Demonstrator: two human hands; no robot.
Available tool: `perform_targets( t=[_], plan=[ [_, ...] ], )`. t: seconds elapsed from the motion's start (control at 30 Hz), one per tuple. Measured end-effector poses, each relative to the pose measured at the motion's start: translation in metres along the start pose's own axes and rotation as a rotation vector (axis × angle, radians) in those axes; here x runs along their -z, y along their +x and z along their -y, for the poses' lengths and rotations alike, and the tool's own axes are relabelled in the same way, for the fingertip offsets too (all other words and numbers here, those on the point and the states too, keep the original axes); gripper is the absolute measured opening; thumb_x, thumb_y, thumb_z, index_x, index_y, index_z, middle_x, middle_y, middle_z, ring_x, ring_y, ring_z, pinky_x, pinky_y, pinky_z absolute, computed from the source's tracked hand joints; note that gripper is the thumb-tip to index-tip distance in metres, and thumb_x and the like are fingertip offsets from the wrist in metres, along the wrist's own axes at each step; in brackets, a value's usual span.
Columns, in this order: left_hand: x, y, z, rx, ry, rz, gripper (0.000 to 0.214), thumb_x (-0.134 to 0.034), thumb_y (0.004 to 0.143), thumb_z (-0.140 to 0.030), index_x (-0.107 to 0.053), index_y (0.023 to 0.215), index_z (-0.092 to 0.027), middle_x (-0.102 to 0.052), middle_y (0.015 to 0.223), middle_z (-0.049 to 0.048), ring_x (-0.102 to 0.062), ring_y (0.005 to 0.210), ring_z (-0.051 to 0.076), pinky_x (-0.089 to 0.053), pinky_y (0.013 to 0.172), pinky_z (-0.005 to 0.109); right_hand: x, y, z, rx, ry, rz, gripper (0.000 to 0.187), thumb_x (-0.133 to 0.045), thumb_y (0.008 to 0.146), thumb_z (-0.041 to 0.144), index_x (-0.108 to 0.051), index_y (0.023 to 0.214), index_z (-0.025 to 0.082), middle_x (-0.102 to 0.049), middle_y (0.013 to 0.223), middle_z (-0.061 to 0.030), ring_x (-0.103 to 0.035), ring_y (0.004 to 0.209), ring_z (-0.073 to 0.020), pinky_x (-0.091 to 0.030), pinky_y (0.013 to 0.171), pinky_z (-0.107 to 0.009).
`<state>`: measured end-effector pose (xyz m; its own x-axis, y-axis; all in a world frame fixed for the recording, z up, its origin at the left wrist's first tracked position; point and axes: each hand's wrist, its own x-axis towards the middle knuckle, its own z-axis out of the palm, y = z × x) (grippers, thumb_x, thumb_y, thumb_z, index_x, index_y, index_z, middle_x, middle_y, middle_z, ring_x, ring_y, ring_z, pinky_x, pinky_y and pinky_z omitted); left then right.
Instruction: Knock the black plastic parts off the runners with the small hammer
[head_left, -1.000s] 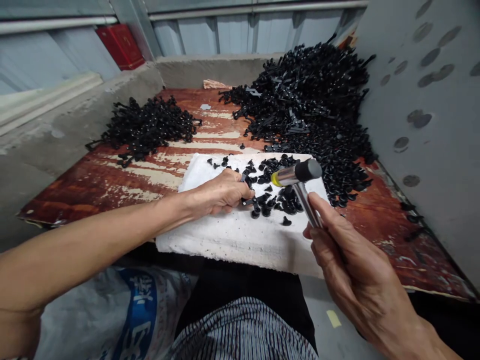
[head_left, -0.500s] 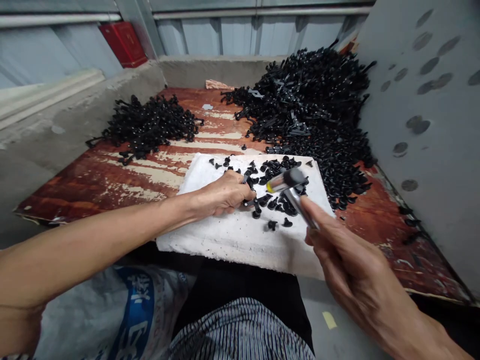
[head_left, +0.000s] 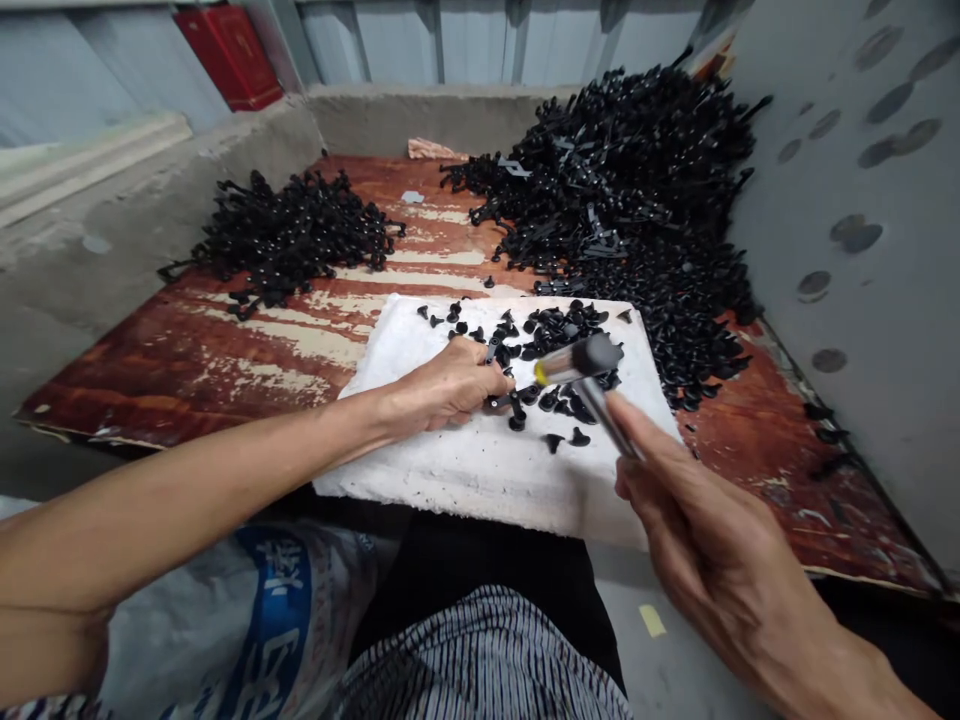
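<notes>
Hammer over the white pad, black strip pinched at its middle

Your left hand point(head_left: 450, 385) is over the middle of the white pad point(head_left: 435, 480), thumb and fingers narrow around a black strip point(head_left: 498, 402). Can't tell if it's one piece or several; your fingers hide most of it. Your right hand point(head_left: 705, 510) is off the pad's right side, fingers wrapped around the handle of a hammer point(head_left: 574, 360). Hammer head hangs over the pad's right half, a bit blurred; no contact visible.

Loose black knobs point(head_left: 580, 437) lie across the pad, some right beside the strip. Smaller black pile point(head_left: 289, 235) beyond the pad to the left, bigger black heap point(head_left: 637, 180) beyond it to the right, both on the red-brown board point(head_left: 135, 350).

To do it well, I'd say: press the strip flat on the pad, thumb tucked back from the hammer face, stray knobs brushed aside. Light grip, short square taps; the pad looks soft, so a tilted blow could tip the piece.
</notes>
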<state>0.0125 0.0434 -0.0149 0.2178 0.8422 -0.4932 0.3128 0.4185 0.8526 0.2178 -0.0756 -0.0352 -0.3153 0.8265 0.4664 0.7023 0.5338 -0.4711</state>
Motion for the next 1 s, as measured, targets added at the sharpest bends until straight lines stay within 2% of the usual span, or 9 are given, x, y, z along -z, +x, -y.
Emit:
perform_targets(
  t=[0.2, 0.3, 0.37, 0.43, 0.5, 0.6, 0.73, 0.87, 1.0],
  plan=[
    [0.003, 0.002, 0.005, -0.087, -0.083, 0.056, 0.023, -0.068, 0.076, -0.004, -0.054, 0.061, -0.015, -0.049, 0.042, -0.0007, -0.026, 0.027, 0.001, -0.009, 0.035, 0.017, 0.004, 0.004, 0.003, -0.071, 0.001, 0.083, 0.049, -0.042, 0.095, 0.012, -0.046, 0.144, 0.014, -0.071, 0.119, -0.0166, -0.072, 0.101, -0.0236, -0.062, 0.084, -0.04],
    [0.009, -0.008, 0.003, -0.027, -0.184, 0.081, 0.025, -0.066, 0.079, -0.002, -0.053, 0.062, -0.014, -0.054, 0.047, 0.0015, -0.026, 0.029, -0.001, -0.01, 0.035, 0.016, 0.017, -0.01, 0.014, -0.273, 0.132, 0.045, 0.025, -0.046, 0.099, 0.023, -0.057, 0.121, 0.022, -0.068, 0.082, -0.0029, -0.067, 0.069, -0.0153, -0.059, 0.064, -0.026],
    [0.02, -0.018, 0.002, 0.0, -0.226, 0.079, 0.022, -0.062, 0.083, -0.001, -0.055, 0.065, -0.013, -0.059, 0.053, 0.0028, -0.027, 0.028, -0.002, -0.011, 0.034, 0.015, 0.022, -0.029, 0.02, -0.335, 0.263, 0.209, 0.01, -0.049, 0.099, 0.029, -0.059, 0.097, 0.027, -0.053, 0.062, 0.0046, -0.054, 0.05, -0.0118, -0.049, 0.046, -0.019],
    [0.036, -0.028, 0.003, -0.047, -0.262, 0.025, 0.021, -0.057, 0.086, 0.002, -0.057, 0.068, -0.01, -0.059, 0.056, 0.0007, -0.027, 0.028, -0.004, -0.012, 0.034, 0.014, 0.02, -0.053, 0.022, -0.344, 0.352, 0.472, 0.017, -0.049, 0.098, 0.03, -0.057, 0.083, 0.027, -0.053, 0.062, 0.0038, -0.053, 0.051, -0.0121, -0.047, 0.046, -0.02],
    [0.053, -0.035, 0.007, -0.123, -0.316, -0.067, 0.028, -0.05, 0.088, 0.005, -0.054, 0.066, -0.01, -0.052, 0.05, -0.0048, -0.029, 0.028, -0.004, -0.012, 0.035, 0.013, 0.006, -0.073, 0.023, -0.368, 0.343, 0.714, 0.019, -0.048, 0.095, 0.022, -0.056, 0.078, 0.025, -0.06, 0.071, 0.0005, -0.059, 0.06, -0.0139, -0.051, 0.054, -0.023],
    [0.068, -0.041, 0.018, -0.142, -0.405, -0.145, 0.037, -0.041, 0.09, 0.007, -0.05, 0.061, -0.012, -0.045, 0.046, -0.0077, -0.03, 0.027, -0.003, -0.014, 0.034, 0.013, -0.035, -0.087, 0.021, -0.382, 0.217, 0.982, 0.026, -0.044, 0.084, 0.001, -0.06, 0.086, 0.021, -0.067, 0.095, -0.0053, -0.066, 0.077, -0.0152, -0.054, 0.072, -0.028],
    [0.067, -0.044, 0.033, -0.133, -0.442, -0.133, 0.036, -0.045, 0.089, 0.006, -0.051, 0.057, -0.011, -0.05, 0.047, -0.0045, -0.031, 0.026, -0.002, -0.018, 0.032, 0.014, -0.094, -0.083, 0.019, -0.421, 0.179, 1.049, 0.029, -0.052, 0.087, 0.003, -0.065, 0.109, 0.016, -0.05, 0.145, -0.014, -0.069, 0.097, -0.0201, -0.055, 0.084, -0.036],
    [0.066, -0.044, 0.041, -0.168, -0.454, -0.103, 0.029, -0.055, 0.084, 0.003, -0.055, 0.058, -0.01, -0.053, 0.047, -0.0027, -0.031, 0.026, -0.002, -0.019, 0.03, 0.013, -0.126, -0.073, 0.015, -0.465, 0.149, 1.094, 0.034, -0.064, 0.094, 0.03, -0.06, 0.126, 0.018, -0.061, 0.131, -0.0103, -0.065, 0.106, -0.0242, -0.055, 0.088, -0.045],
    [0.068, -0.044, 0.043, -0.188, -0.445, -0.039, 0.019, -0.067, 0.081, -0.003, -0.06, 0.064, -0.008, -0.058, 0.05, -0.0015, -0.031, 0.026, -0.003, -0.02, 0.03, 0.012, -0.144, -0.066, 0.005, -0.568, 0.132, 1.107, 0.036, -0.063, 0.095, 0.033, -0.06, 0.127, 0.018, -0.063, 0.127, -0.0098, -0.065, 0.105, -0.024, -0.056, 0.086, -0.045]
  ],
)
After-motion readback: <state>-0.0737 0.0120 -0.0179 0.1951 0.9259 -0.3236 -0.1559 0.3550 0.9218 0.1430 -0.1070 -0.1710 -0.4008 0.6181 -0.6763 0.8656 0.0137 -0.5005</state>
